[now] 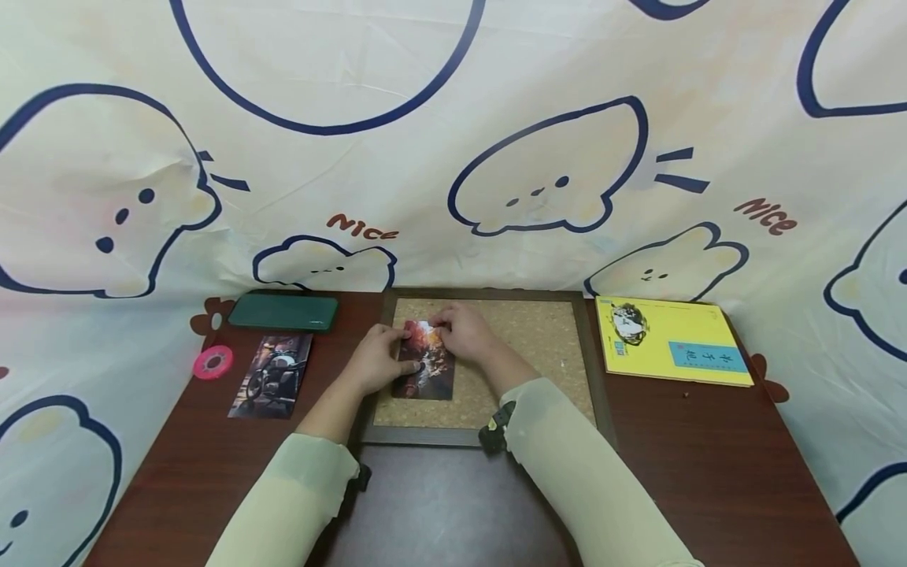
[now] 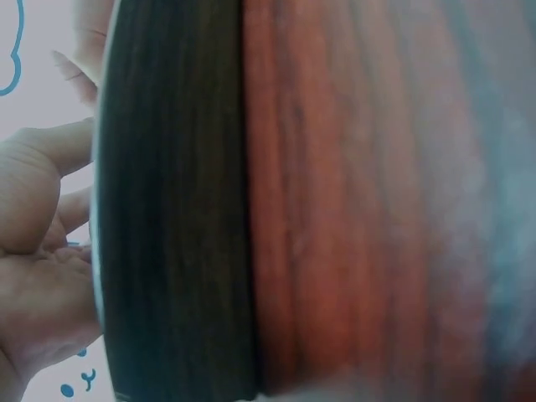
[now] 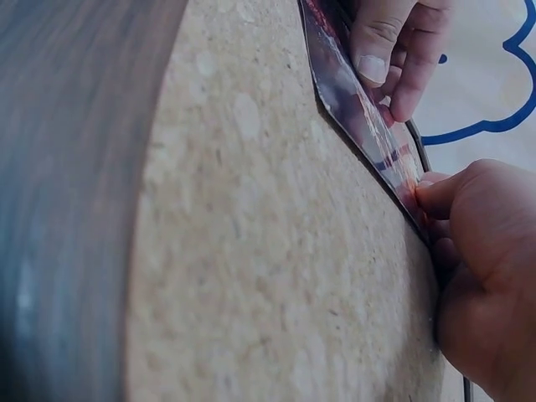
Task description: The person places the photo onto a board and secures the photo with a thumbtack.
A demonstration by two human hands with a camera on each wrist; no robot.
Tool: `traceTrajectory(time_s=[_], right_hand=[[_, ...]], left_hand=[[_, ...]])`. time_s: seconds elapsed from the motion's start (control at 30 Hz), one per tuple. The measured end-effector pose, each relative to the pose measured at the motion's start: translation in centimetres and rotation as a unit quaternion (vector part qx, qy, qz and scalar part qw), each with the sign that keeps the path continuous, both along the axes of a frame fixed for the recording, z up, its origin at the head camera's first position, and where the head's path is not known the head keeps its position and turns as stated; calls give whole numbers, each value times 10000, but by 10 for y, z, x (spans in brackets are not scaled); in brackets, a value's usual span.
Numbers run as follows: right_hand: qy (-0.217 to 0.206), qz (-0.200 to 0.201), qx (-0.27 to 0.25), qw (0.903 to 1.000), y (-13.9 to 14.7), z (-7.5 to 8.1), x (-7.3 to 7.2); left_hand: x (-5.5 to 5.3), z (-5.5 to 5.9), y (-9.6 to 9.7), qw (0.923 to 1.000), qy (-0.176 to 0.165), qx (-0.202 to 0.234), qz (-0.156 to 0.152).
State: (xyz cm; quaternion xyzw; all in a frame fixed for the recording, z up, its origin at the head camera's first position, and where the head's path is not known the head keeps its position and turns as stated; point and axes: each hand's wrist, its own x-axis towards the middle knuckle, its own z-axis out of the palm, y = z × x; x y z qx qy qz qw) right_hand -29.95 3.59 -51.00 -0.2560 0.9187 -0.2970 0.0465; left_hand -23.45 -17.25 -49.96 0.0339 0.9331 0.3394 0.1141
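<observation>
A glossy photo print [image 1: 434,370] with red, orange and dark tones lies against the left part of a framed cork board [image 1: 527,386]. My left hand [image 1: 373,361] holds its left side, the thumb across the picture's face. At the print's upper right corner, the thumb and fingers of my right hand [image 1: 471,335] pinch the edge; whether a small item is between them is hidden. In the right wrist view the print [image 3: 360,117] slants over the cork beside the right hand [image 3: 490,251]. The frame edge [image 2: 176,201] covers part of the left hand [image 2: 38,260] in the left wrist view.
On the left lie a second photo print [image 1: 272,378] of a motorcycle, a pink ring-shaped roll [image 1: 213,362] and a dark green case [image 1: 283,312]. A yellow book [image 1: 659,335] lies right of the board on the brown table [image 1: 694,465]. A patterned cloth [image 1: 418,173] hangs behind.
</observation>
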Motion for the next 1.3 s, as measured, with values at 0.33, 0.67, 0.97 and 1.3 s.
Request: traceTrajectory(time_s=[0.33, 0.67, 0.97, 1.3], right_hand=[[29, 43, -363, 9993, 4, 4, 6], [-189, -218, -1118, 9933, 13, 4, 19], [-564, -274, -1466, 9872, 31, 11, 32], [-488, -426, -1513, 9864, 69, 12, 49]], left_hand=[[1, 9, -6, 9997, -111, -69, -187], [8, 16, -10, 9999, 66, 53, -134], [20, 18, -13, 9992, 302, 214, -136], [36, 20, -19, 9968, 772, 197, -73]])
